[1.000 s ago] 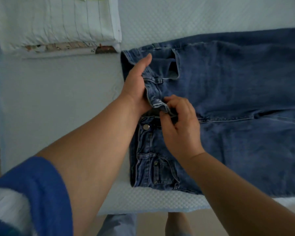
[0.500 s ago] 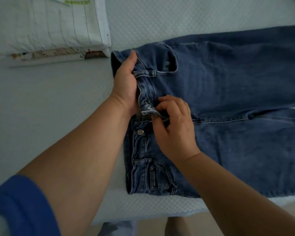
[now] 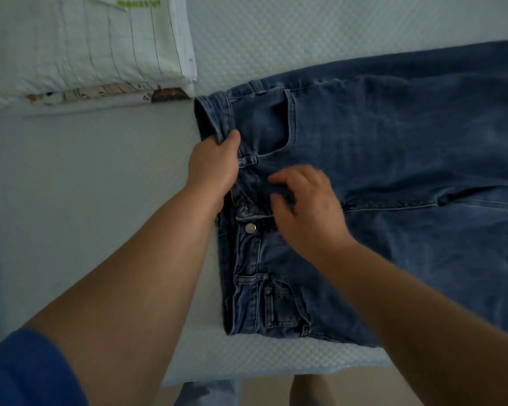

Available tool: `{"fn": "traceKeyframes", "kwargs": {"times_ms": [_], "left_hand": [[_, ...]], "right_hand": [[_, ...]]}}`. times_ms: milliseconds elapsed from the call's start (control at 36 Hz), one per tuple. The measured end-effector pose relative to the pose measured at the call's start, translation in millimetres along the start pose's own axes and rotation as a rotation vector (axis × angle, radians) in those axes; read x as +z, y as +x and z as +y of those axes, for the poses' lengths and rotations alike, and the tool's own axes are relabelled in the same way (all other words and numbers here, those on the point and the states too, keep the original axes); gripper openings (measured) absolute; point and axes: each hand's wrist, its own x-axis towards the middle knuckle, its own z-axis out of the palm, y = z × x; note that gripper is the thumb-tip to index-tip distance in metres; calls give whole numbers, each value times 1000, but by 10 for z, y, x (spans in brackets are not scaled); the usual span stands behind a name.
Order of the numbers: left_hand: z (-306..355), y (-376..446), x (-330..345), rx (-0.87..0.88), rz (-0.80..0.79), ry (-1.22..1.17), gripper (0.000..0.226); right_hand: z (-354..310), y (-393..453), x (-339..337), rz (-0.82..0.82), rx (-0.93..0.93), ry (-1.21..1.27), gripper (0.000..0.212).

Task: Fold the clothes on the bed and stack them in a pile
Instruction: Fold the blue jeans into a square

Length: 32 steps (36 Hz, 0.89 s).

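Right hand (image 3: 308,212) has released the fly; left hand (image 3: 213,167) grips jeans (image 3: 393,142) waistband edge.

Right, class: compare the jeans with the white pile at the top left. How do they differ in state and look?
The jeans lie spread out, unfolded; the pile is folded and stacked. The jeans are dark blue denim; the pile is white with thin lines. The left hand grips the jeans' waistband and the right hand rests on them; nothing touches the pile. Both lie on the bed.

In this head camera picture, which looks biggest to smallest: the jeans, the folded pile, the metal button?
1. jeans
2. folded pile, cut off by the frame edge
3. metal button
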Motion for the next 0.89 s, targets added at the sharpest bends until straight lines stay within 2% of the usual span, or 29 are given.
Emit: {"fn": "traceKeyframes", "kwargs": {"times_ms": [56,111,222,306,444,556,667,778,833,889], "left_hand": [[-2,-19,-3,44,1,-47,13],[18,-31,9,16,-25,-178,9],[29,-16,42,-67,-25,-244,8],[11,13,51,-84,-11,-218,14],[50,43,25,-140,-44,-385,34],[72,19,-3,-130,-88,-455,31],[12,27,-25,-101,-82,-434,27],[-10,47,-38,-56,-66,-365,21],[-10,55,-44,-20,-36,-307,24],[-13,68,-51,14,-10,-255,22]], "right_hand": [[24,177,-80,63,-51,-54,28],[48,409,-161,36,-145,-159,38],[142,821,-216,-364,-312,-594,50],[138,1006,-218,-506,-446,-821,49],[-9,1256,-271,-560,-595,-903,24],[3,1273,-273,-646,-725,-898,25],[-12,1312,-272,-702,-639,-792,28],[40,1354,-168,-683,-575,-819,30],[66,1344,-94,-636,-556,-828,26],[116,1298,-47,-514,-579,-815,24]]}}
